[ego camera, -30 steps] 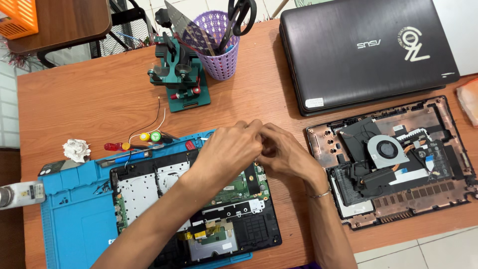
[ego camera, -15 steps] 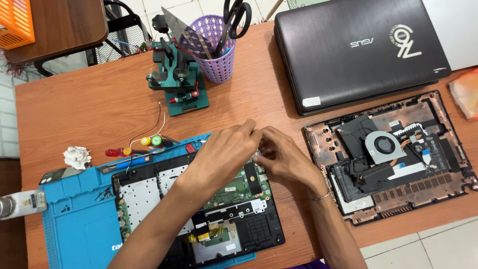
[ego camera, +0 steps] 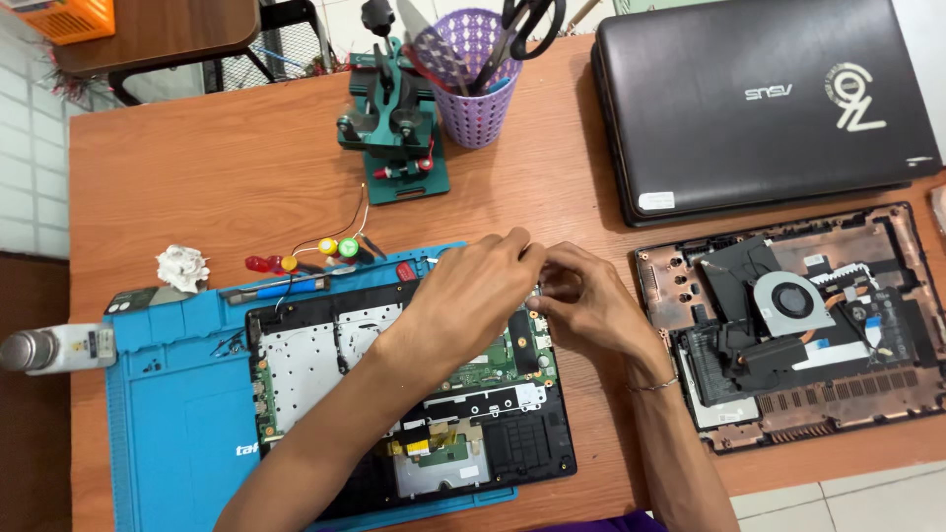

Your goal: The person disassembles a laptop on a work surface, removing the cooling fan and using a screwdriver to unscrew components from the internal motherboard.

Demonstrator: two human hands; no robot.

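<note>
Head view. An opened black laptop base with exposed green circuit board and silver shielding (ego camera: 394,394) lies on a blue rubber work mat (ego camera: 177,433), which sits on a brown wooden table (ego camera: 197,167). Both hands meet over the upper right corner of this base. The left hand (ego camera: 473,291) is curled, fingers bent down toward the board edge; what it grips is hidden by the fingers, so its hold cannot be told. The right hand (ego camera: 591,300) is likewise curled, fingertips touching those of the left hand, contents not visible. A thin bracelet is on the right wrist.

To the right, a second opened laptop chassis with grey round fan (ego camera: 798,315) lies on the table, well apart from the hands. Above it rests a closed black laptop (ego camera: 749,99). A purple perforated plastic cup holding scissors (ego camera: 478,79) stands beside a green metal clamp stand (ego camera: 394,128). Screwdrivers with red, yellow and green ends (ego camera: 305,258) lie at the mat's upper edge, near a crumpled white tissue (ego camera: 182,266).
</note>
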